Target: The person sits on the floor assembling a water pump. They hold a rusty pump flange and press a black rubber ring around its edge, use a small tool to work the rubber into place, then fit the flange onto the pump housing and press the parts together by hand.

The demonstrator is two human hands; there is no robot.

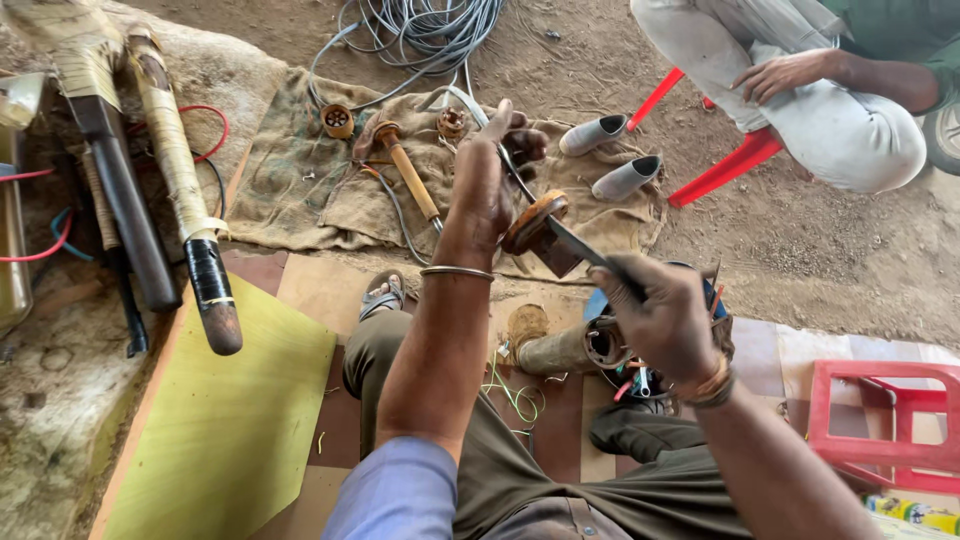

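Rusty matt metal disc [533, 222], coarse burlap cloth [300, 180], glossy red plastic stool [885, 425].

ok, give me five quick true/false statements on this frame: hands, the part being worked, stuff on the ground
1. The left hand grips a round rusty disc-shaped part. True.
2. The right hand holds a red screwdriver against that part. False: it holds a dark flat blade, whose tip meets the disc.
3. Two grey pipe elbows lie on the burlap sacking. True.
4. The coil of grey cable hangs over the red plastic stool. False: it lies on the dirt beyond the sacking; the red plastic stool stands at the person's right.
5. A second person sits opposite, a hand resting on a knee. True.
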